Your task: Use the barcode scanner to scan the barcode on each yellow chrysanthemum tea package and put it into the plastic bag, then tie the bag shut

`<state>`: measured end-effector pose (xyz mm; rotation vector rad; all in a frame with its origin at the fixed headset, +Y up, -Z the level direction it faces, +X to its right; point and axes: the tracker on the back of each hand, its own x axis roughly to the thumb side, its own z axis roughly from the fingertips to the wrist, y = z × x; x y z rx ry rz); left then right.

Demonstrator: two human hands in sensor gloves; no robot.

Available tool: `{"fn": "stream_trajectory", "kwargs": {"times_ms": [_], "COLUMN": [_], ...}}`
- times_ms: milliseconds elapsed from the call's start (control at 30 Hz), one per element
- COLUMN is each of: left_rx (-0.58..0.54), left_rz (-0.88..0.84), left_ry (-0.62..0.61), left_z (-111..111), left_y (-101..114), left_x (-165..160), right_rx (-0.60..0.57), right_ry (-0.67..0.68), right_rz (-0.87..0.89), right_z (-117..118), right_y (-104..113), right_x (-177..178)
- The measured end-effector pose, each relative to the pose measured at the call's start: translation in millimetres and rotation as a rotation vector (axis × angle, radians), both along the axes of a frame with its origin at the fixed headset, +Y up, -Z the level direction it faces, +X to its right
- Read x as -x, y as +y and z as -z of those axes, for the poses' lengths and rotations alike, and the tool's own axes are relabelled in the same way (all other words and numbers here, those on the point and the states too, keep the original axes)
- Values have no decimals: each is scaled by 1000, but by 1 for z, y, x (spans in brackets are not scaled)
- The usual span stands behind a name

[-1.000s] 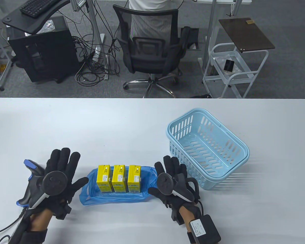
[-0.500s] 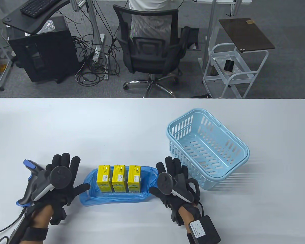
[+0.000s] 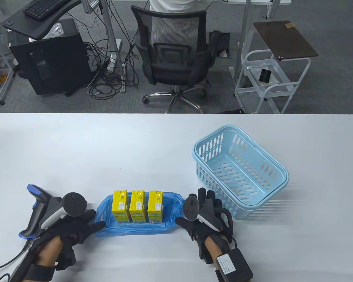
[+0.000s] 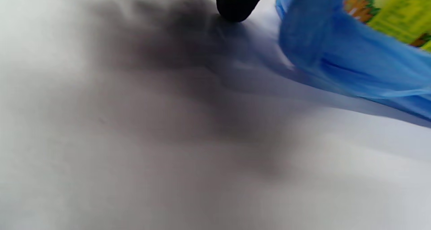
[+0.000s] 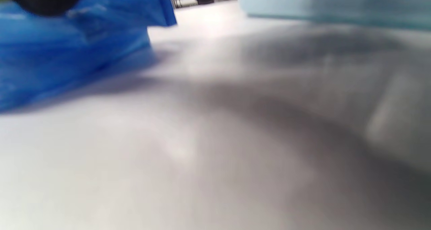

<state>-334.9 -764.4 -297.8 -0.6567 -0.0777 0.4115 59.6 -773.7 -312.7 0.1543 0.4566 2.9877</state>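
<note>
White desk [image 3: 164, 141], office chair [image 3: 172, 50] and cables beyond.

Near edge: left hand [image 3: 73, 226] and right hand [image 3: 203, 217], fingers lowered, gripping nothing visible; each flanks the crumpled blue plastic bag [image 3: 135, 227].

Inside the bag: three yellow chrysanthemum tea packages [image 3: 138, 206], upright in a row.

Left edge: grey-blue barcode scanner [image 3: 35, 210].

Right, farther: pale blue slotted basket [image 3: 241, 173].

Advice: gather both rim corners upward, evenly, before knotting.

Wrist views alone show fingertips [image 4: 237, 4] just beside the bag film.
</note>
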Motion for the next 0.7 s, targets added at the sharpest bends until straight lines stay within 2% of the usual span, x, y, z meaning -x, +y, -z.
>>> {"fn": "stream_trajectory", "kwargs": {"times_ms": [133, 267, 433, 567, 700], "left_rx": [-8, -32, -62, -68, -89], "left_rz": [-14, -31, -236, -431, -543], "left_ry": [-10, -21, 82, 181, 241], "left_z": [2, 4, 7, 6, 5], "left_y": [2, 5, 13, 19, 21], "left_x": [-4, -2, 9, 19, 24], "right_rx": [104, 141, 175, 230, 271], "right_ry": [-56, -120, -126, -169, -189], "right_rz": [81, 256, 496, 814, 1014], "right_z": [7, 11, 12, 11, 11], "right_y": [-13, -11, -4, 3, 3], "right_x": [-1, -3, -5, -7, -3]}}
